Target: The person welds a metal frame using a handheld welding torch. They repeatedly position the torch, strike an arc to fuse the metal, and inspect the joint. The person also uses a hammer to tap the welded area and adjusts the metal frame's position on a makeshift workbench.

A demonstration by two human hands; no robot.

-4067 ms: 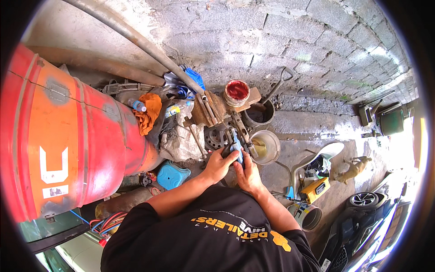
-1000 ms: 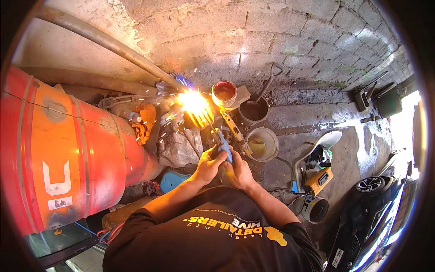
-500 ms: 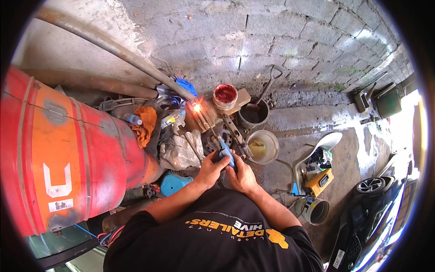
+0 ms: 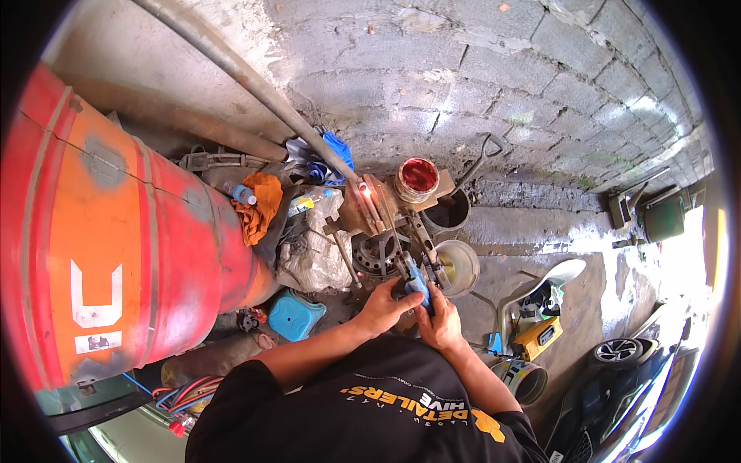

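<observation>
Both my hands are closed around a blue-handled welding electrode holder (image 4: 417, 284) in front of my shirt. My left hand (image 4: 386, 307) grips it from the left, and my right hand (image 4: 442, 320) wraps its right side. A thin rod runs from the holder's metal end toward a rusty brown metal piece (image 4: 356, 216) with narrow bars on top. Near the top of these bars shows a small orange-white glowing spot (image 4: 364, 190). Whether the rod touches the bars I cannot tell. Just left of the holder, a hammer (image 4: 346, 255) leans over a wheel rim (image 4: 376, 255).
A red and orange drum (image 4: 116, 239) fills the left side. A red paint pail (image 4: 418, 177), a dark bucket (image 4: 449, 212) and a pale bucket (image 4: 459, 266) stand beyond my hands. A blue stool (image 4: 296, 315) is by my left forearm; a dark car (image 4: 625, 401) stands at right.
The bright orange flare at the metal piece has shrunk to a small glowing spot. The whole view has shifted, with the scene sitting further right. Both hands still grip the electrode holder.
</observation>
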